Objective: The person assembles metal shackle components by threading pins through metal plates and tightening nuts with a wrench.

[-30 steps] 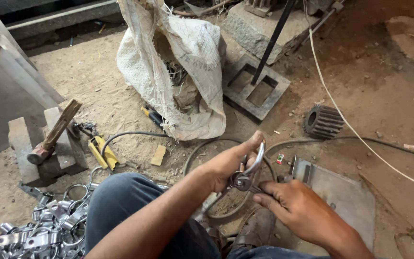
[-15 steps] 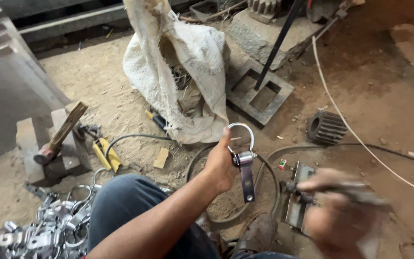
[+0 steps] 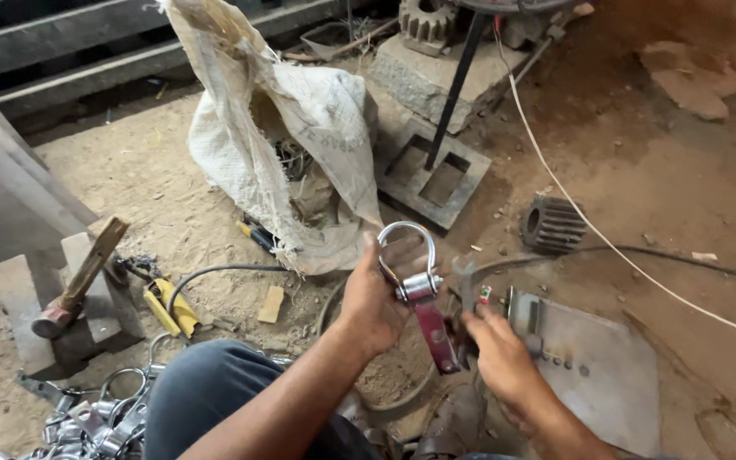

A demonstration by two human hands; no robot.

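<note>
My left hand [image 3: 372, 298] grips a clamp [image 3: 415, 285]; my right hand [image 3: 496, 353] brings a spanner [image 3: 465, 281] beside it, tightening likely next.

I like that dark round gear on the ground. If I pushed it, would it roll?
Probably: the gear lies on its ridged round side, so it could roll. It looks like solid metal, likely heavy, and the loose dirt floor may slow it.

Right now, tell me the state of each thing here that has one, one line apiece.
Metal clamp: held up, its ring upward.
Left hand: closed around the clamp.
Right hand: gripping a small wrench beside the clamp.
White sack: open, slumped on the ground.
Hammer: lying on a block.
Black gear: on its side.
</note>
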